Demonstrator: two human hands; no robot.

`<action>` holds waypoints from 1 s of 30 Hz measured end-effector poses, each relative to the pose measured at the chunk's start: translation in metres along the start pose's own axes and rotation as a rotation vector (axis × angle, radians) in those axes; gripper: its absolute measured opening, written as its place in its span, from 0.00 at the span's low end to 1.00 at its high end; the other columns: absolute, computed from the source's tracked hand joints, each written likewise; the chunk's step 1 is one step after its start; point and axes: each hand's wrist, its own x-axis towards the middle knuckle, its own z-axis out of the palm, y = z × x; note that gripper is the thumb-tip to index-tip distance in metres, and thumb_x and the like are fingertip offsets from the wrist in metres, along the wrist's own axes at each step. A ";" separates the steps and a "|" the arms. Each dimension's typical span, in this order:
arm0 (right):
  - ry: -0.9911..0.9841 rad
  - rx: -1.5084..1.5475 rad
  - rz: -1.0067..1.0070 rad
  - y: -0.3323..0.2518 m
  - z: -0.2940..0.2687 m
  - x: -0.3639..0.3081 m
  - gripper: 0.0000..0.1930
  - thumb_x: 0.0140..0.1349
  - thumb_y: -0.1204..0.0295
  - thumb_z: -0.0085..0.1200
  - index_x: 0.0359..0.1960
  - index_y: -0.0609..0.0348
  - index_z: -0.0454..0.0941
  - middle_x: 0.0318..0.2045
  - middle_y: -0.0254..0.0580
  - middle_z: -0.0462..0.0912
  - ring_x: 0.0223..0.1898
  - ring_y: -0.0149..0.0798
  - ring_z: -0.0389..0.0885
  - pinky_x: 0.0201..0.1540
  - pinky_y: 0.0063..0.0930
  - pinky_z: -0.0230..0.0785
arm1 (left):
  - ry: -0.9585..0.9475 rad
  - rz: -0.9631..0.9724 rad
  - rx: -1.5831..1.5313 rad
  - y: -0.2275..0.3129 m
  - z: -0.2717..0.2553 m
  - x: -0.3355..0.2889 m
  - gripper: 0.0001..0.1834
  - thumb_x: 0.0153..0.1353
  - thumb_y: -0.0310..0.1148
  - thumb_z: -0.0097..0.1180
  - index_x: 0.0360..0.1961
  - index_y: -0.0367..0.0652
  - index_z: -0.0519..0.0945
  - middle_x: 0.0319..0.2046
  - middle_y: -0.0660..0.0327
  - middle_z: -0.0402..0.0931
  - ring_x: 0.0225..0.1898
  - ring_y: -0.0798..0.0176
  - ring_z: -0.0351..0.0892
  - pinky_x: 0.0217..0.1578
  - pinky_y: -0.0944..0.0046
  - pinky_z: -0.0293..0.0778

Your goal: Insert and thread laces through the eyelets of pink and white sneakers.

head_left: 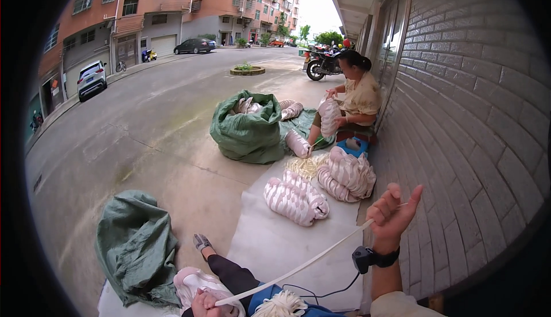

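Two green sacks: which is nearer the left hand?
The slumped green sack, lower left, close to the left hand; the other sack stands farther off, open, pink-and-white goods showing.

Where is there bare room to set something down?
Pavement lies bare between the two green sacks. The white sheet is open between the pinkish bundles and the dark-trousered leg, though a strip from left hand to right hand crosses above. Crowded: around those bundles, loose strips and co-worker.

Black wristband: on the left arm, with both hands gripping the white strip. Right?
Wrong arm: the head view shows the black wristband on the right arm. Left hand and right hand do grip the white strip.
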 end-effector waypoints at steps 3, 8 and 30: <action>-0.073 -0.158 0.001 0.013 0.010 0.002 0.29 0.62 0.40 0.46 0.33 0.59 0.70 0.12 0.22 0.48 0.12 0.21 0.42 0.13 0.20 0.37 | -0.350 -0.084 0.163 0.002 0.014 -0.006 0.11 0.70 0.30 0.36 0.37 0.39 0.72 0.29 0.62 0.70 0.26 0.73 0.68 0.29 0.78 0.69; 0.055 -0.769 0.003 0.027 0.036 0.007 0.18 0.65 0.55 0.53 0.31 0.56 0.67 0.12 0.21 0.48 0.10 0.20 0.43 0.10 0.18 0.36 | 0.121 0.036 0.420 -0.012 0.048 0.002 0.10 0.69 0.29 0.38 0.38 0.37 0.72 0.31 0.60 0.72 0.30 0.68 0.71 0.32 0.74 0.72; -0.243 -0.159 -0.049 -0.010 0.066 -0.035 0.22 0.69 0.51 0.43 0.31 0.60 0.68 0.11 0.21 0.47 0.09 0.21 0.42 0.11 0.23 0.35 | 0.336 0.072 0.309 -0.042 0.101 0.000 0.08 0.68 0.27 0.42 0.39 0.36 0.73 0.29 0.61 0.73 0.29 0.69 0.71 0.30 0.73 0.72</action>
